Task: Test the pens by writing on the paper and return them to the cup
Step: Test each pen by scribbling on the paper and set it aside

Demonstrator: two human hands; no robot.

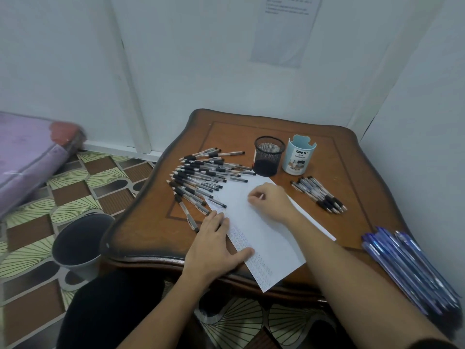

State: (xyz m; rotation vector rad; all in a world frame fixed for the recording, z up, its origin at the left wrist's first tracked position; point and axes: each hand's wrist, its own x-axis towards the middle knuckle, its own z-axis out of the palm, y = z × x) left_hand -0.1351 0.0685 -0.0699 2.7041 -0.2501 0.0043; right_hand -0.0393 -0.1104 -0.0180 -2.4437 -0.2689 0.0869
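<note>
Bending over a small wooden table [352, 152], a person tests a pen, seen from the head camera, the only view.

The right hand [269, 200], just right of centre, has its fingers curled in a writing pinch on the white paper [266, 230]. Only a pale sliver of the pen [262, 196] shows between the fingers. The left hand [216, 245], lower centre, lies flat and open, pressing the sheet's left edge down.

Rows of small test marks run along the paper's left side. A large fan of black-grip pens [201, 175] lies centre left, some of them over the paper's upper left corner. A smaller group of pens [319, 195] lies to the right. At the table's far side a black mesh cup [269, 156] stands just beside a pale blue cup [299, 157]. No pens rise above either rim.

A stack of blue pens [410, 268] sits at the table's lower right edge, near the right forearm. A careless elbow swing toward the cups could likely sweep the stack to the floor.

The sheet's near corner hangs over the table edge, so lifting the left palem mid-stroke may let it slide and drag the overlapping pens. The light mesh cup could tip if a pen is dropped in at an angle.
</note>
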